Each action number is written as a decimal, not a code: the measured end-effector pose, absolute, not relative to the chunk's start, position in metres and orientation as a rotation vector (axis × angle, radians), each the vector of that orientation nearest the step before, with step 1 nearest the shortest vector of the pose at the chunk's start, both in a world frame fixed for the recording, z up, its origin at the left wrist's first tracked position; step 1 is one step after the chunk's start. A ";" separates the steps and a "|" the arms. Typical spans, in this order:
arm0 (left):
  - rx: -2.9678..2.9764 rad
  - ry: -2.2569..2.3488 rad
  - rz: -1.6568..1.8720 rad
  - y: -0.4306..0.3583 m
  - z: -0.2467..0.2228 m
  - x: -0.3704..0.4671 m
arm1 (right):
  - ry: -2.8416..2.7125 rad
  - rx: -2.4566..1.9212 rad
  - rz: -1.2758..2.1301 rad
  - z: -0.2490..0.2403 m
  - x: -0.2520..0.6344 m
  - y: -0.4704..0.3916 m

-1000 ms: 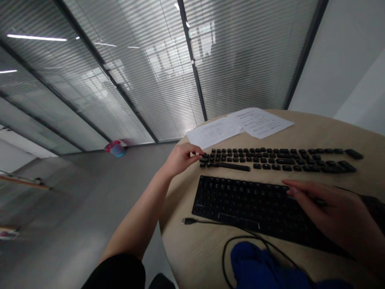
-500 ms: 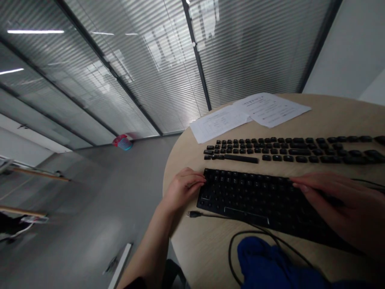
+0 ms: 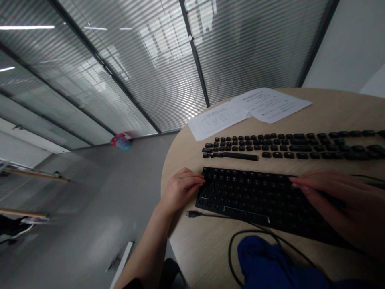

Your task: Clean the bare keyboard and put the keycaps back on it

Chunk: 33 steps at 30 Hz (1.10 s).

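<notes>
A black keyboard (image 3: pixel 240 192) lies on the round wooden table, with keycaps on its upper rows and bare switches over much of the rest. My left hand (image 3: pixel 183 188) is closed, its fingertips pinching the keyboard's upper left edge. Over the right part of the board lies my right hand (image 3: pixel 339 196). Its thumb and fingers meet at the top rows; whatever is between them is too dark and small to make out. Behind the keyboard, loose black keycaps (image 3: pixel 276 154) are laid out in rows, among them a long space bar (image 3: pixel 240 155).
A black cable (image 3: pixel 231 245) with a USB plug (image 3: pixel 192 214) runs along the keyboard's near side. Blue cloth (image 3: pixel 264 261) lies at the table's front. Printed sheets (image 3: pixel 219 120) rest at the back edge. On the floor to the left stands a basket (image 3: pixel 122 141).
The view has shifted slightly. Both hands stay at nearly the same spots on the keyboard, and the loose keycaps have not visibly moved.
</notes>
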<state>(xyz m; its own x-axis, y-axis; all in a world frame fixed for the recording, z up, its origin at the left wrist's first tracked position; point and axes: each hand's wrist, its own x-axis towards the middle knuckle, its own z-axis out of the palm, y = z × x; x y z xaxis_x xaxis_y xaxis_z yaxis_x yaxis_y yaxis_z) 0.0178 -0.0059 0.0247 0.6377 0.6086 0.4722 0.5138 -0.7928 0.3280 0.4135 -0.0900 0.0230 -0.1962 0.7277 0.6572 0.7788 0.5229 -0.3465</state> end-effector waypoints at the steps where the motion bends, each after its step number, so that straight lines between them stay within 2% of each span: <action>1: 2.697 0.925 0.869 -0.006 0.025 0.018 | -1.952 -1.225 -0.077 0.024 0.414 -0.090; 18: 2.707 0.948 0.841 -0.004 0.024 0.016 | -1.988 -1.185 -0.124 0.027 0.413 -0.088; 33: 2.720 0.905 0.837 -0.005 0.025 0.018 | -1.972 -1.227 0.030 0.019 0.416 -0.091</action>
